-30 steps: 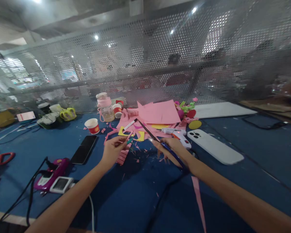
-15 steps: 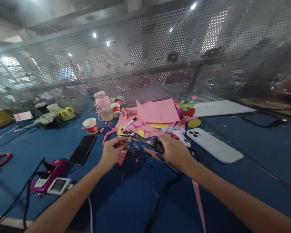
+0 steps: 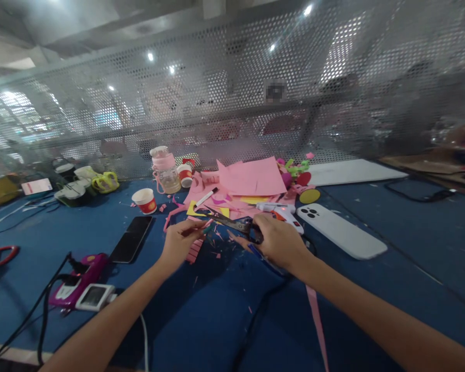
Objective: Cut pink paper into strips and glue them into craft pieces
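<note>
My left hand [image 3: 182, 243] pinches a small pink paper piece [image 3: 207, 224], with something green at the fingertips. In my right hand [image 3: 279, 242] are dark scissors [image 3: 232, 221], their blades parted and pointing left toward the pink piece. A blue-handled tool [image 3: 264, 258] lies under my right hand, partly hidden by it. Beneath my left fingers is a pink strip with lines across it [image 3: 194, 251]. Small pink scraps are scattered between the hands. Behind them lie pink sheets [image 3: 251, 178], a white marker [image 3: 205, 198] and a white glue gun [image 3: 284, 213].
To the left are a black phone [image 3: 132, 240], a paper cup [image 3: 144, 201], a bottle [image 3: 166, 173] and a purple power strip [image 3: 79, 279] with cables. A large white phone [image 3: 343, 231] lies right. A perforated metal screen [image 3: 201, 103] stands behind the table.
The scissor blades are slightly farther apart, and the pink piece has tilted a little in my left fingers. Both hands stay nearly in place.
</note>
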Motion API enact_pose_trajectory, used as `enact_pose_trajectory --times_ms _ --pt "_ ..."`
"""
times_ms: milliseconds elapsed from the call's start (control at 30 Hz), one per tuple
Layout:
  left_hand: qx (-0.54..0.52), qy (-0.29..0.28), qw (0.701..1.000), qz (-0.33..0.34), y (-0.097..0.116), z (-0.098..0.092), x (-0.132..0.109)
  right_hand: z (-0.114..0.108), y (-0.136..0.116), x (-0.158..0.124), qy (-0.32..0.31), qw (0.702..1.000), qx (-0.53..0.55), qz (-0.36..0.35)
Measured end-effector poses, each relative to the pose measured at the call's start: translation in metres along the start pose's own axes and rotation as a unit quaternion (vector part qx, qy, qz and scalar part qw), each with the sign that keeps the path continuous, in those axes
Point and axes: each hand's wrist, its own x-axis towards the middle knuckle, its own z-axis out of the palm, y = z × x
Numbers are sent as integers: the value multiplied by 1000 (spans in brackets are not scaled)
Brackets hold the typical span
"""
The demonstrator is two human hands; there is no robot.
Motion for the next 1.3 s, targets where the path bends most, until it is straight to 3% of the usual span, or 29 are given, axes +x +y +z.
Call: enact_pose_trajectory --times_ms 600,900,1100,1300 --pt "15 12 1000 19 -1 -2 1 -3 -1 2 -32 999 21 5" --pt "-8 7 999 -34 -2 0 0 -4 3 5 -43 996 46 68" --pt "-22 -20 999 -42 -4 0 1 1 3 4 -54 996 33 60" --pt "-66 -49 994 -75 -3 1 -1 0 5 7 -96 986 54 124"
